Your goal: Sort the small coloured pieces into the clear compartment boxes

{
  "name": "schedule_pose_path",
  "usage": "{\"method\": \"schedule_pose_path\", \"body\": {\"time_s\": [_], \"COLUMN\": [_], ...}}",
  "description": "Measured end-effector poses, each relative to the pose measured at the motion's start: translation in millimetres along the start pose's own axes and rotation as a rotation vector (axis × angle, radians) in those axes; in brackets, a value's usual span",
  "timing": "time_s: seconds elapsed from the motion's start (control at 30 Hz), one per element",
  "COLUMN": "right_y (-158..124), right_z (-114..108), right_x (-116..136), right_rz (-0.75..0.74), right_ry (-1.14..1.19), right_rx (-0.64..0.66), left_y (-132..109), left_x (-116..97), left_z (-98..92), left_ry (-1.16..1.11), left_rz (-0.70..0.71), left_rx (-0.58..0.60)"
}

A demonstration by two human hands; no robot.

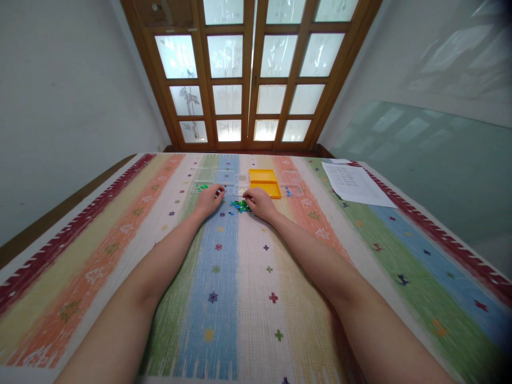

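A small heap of tiny green and blue pieces [240, 206] lies on the cloth between my hands. My right hand [260, 203] rests at the heap's right edge, fingers bent and tips pinched together; anything between them is too small to see. My left hand [209, 201] is at the near edge of a clear box, its thumb and fingers curled close together. I cannot make out what they hold. Green pieces [202, 187] lie in a clear box left of that hand. Blue pieces [288, 191] lie in another clear box [298, 190] to the right.
Behind my right hand stands an open yellow box [264, 176]. A printed paper sheet [356, 184] lies at the table's right side. The striped, patterned tablecloth [216, 320] covers the table; wooden glazed doors [250, 80] stand beyond its far edge.
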State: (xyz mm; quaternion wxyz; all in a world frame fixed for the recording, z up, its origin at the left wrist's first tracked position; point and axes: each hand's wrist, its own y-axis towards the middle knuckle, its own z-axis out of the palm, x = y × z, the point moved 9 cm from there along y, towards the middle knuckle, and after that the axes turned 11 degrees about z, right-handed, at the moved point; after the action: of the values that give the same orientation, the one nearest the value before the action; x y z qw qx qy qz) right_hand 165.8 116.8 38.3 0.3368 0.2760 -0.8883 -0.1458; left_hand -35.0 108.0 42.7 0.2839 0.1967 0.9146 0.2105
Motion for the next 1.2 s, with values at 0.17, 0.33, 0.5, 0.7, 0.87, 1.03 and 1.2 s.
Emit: {"method": "schedule_pose_path", "body": {"time_s": [0.17, 0.33, 0.5, 0.7, 0.87, 1.03, 1.2], "right_y": [-0.4, -3.2, -10.3, -22.6, -25.3, -26.4, -28.5], "right_z": [0.4, 2.9, 11.5, 25.0, 26.1, 24.9, 28.9], "right_x": [1.0, 10.3, 33.6, 67.3, 73.4, 74.6, 75.4], "right_rz": [-0.005, -0.061, -0.174, -0.299, -0.318, -0.339, -0.372], "right_ry": [-0.009, -0.045, -0.108, -0.097, -0.099, -0.061, -0.101], "right_rx": [0.012, 0.048, 0.136, 0.273, 0.33, 0.343, 0.352], "left_y": [-1.2, -4.6, -9.7, -21.9, -27.5, -27.7, -27.5], "left_x": [16.1, 32.1, 58.9, 95.7, 106.9, 108.8, 112.4], "left_z": [-9.9, -28.9, -40.0, -48.9, -49.8, -47.8, -43.3], "left_ry": [0.056, 0.143, 0.166, 0.147, 0.126, 0.119, 0.098], "left_rz": [-0.084, -0.146, -0.245, -0.433, -0.51, -0.508, -0.53], "left_rx": [-0.079, -0.239, -0.304, -0.358, -0.355, -0.355, -0.345]}}
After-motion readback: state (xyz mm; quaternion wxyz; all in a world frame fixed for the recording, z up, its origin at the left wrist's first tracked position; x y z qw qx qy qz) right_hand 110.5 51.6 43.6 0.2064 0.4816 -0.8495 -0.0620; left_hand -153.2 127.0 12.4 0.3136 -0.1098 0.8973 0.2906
